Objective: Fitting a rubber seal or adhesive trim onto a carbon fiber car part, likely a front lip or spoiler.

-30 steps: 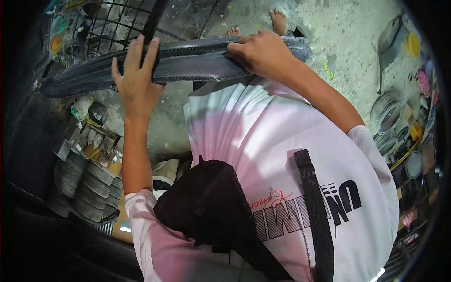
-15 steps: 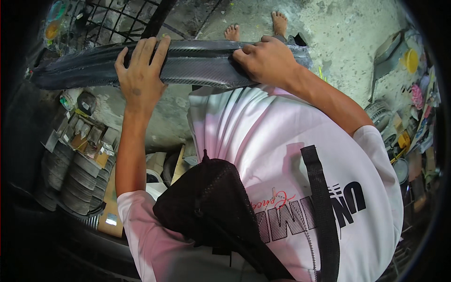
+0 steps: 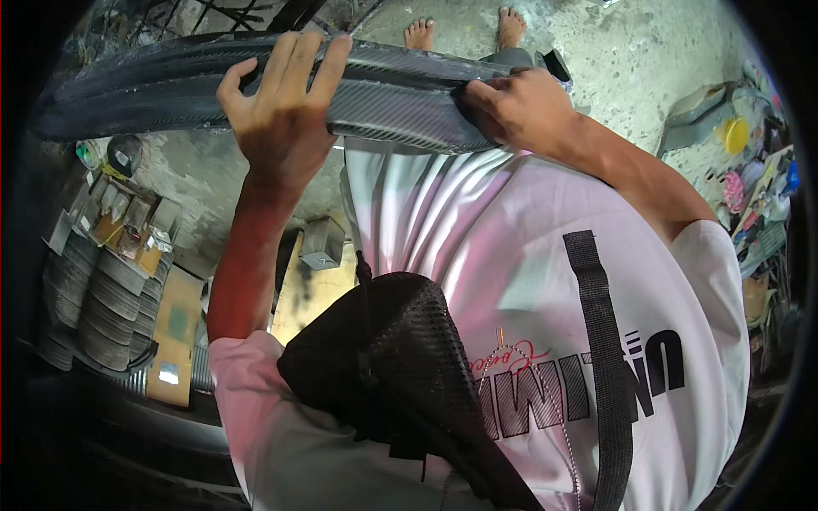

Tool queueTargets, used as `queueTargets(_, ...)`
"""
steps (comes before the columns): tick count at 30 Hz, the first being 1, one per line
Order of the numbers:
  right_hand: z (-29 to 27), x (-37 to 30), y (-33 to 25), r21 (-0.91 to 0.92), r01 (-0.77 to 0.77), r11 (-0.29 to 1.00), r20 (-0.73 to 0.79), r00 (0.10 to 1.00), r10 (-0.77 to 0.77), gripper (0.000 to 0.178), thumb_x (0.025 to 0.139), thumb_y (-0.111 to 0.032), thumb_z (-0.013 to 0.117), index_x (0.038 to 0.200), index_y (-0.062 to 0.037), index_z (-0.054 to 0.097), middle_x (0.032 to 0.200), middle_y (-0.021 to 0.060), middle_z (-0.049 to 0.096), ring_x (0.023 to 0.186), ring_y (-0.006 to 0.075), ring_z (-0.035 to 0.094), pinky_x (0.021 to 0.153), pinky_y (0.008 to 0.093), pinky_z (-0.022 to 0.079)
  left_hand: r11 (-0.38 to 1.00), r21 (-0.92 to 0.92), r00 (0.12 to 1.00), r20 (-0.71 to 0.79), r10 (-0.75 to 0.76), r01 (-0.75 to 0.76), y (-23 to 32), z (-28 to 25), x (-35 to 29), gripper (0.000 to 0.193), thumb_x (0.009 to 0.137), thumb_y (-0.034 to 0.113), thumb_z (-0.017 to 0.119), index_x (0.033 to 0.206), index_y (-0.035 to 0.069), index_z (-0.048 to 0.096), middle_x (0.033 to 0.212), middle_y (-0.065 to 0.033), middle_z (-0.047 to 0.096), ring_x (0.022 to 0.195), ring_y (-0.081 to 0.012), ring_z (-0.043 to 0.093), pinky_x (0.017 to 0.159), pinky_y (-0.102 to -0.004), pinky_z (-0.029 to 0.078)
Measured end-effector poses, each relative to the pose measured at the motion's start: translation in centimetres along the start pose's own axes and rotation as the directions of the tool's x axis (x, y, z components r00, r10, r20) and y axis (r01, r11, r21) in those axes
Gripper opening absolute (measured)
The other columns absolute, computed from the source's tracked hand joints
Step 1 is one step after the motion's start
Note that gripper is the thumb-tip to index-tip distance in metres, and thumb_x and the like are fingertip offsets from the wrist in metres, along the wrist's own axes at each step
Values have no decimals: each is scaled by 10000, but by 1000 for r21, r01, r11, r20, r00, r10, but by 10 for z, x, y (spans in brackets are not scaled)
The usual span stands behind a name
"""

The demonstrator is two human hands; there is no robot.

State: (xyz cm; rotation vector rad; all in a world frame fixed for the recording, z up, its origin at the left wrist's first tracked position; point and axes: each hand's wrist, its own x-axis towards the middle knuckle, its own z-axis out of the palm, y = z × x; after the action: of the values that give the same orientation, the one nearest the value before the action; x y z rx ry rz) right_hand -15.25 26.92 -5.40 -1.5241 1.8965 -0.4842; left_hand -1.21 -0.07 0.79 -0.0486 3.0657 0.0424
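A long, dark carbon-fibre panel (image 3: 400, 102) with a woven pattern and a lengthwise ridge spans the view in front of my waist, its left end farther off in shadow. My left hand (image 3: 285, 106) lies across its middle, fingers spread over the far edge and the thumb hidden at the near side. Near the right end, my right hand (image 3: 528, 111) is closed on the panel with bent fingers; their tips are out of sight. The near edge of the panel meets the hem of my white shirt (image 3: 452, 196).
Two bare feet (image 3: 418, 35) stand on the concrete floor (image 3: 588, 51) beyond the panel. Dark ribbed pieces (image 3: 102, 298) and a box of small items (image 3: 128, 221) are at left. At right lie clutter and a yellow round object (image 3: 735, 135). A black bag (image 3: 383, 358) hangs on my chest.
The panel slants more in view, its right end shifted right. Both hands have moved rightward, the left also slightly up, still on the panel. The surroundings have shifted as my view moved.
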Motion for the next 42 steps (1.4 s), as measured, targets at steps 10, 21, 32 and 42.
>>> queueTargets(10, -4, 1, -7, 135, -158, 978, 58, 987, 151, 191, 861, -193, 697, 1024, -101, 659, 784, 146, 710, 658, 383, 665, 603, 503, 526, 993, 100, 998, -20, 67, -64, -6, 6, -4, 566, 793, 326, 789, 1335, 239, 654, 1262, 65, 638, 1227, -112, 618, 980, -431, 317)
queueTargets(21, 11, -32, -2, 77, -174, 982, -274, 943, 189, 182, 976, -269, 676, 892, -121, 610, 741, 53, 667, 654, 315, 650, 607, 438, 461, 998, -14, 994, 89, 62, -61, -6, -6, -4, 657, 736, 198, 789, 1370, 223, 617, 1318, 8, 606, 1297, -174, 565, 1077, -496, 296)
queueTargets(32, 21, -12, -10, -144, -105, 984, -182, 980, 78, 189, 839, -214, 699, 1021, -172, 669, 807, 2, 674, 770, 207, 705, 731, 357, 490, 998, 32, 985, 164, 46, -52, -12, -6, -3, 809, 709, 343, 858, 1450, 258, 546, 1374, 7, 574, 1346, -191, 526, 1106, -510, 294)
queueTargets(42, 3, -7, -13, -247, 13, 969, 56, 998, 1, 291, 793, -224, 703, 1022, -81, 595, 828, 71, 691, 729, 279, 711, 751, 386, 532, 996, -62, 998, -14, 61, -61, -4, -4, 0, 544, 759, 193, 798, 1291, 161, 690, 1277, -9, 646, 1255, -178, 609, 1024, -470, 309)
